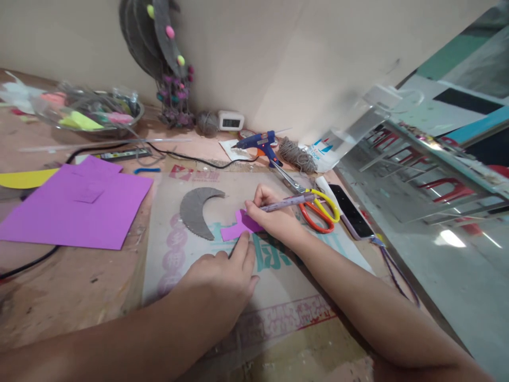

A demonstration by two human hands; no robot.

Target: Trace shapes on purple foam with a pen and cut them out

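Pen (287,201) in right hand (274,218) marks purple piece (238,227) (left hand (218,276) pins it)

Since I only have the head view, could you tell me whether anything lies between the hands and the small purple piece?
Nothing visible does. The right hand, holding a pen, rests on the purple piece, and the left hand touches its lower edge.

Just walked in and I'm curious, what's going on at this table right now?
A person is drawing with a purple pen, held in the right hand, on a small purple cut-out paper shape. The left hand presses a fingertip on that shape, which lies on a flattened printed cardboard sheet. A grey crescent-shaped piece sits beside it, with orange-and-yellow-handled scissors nearby.
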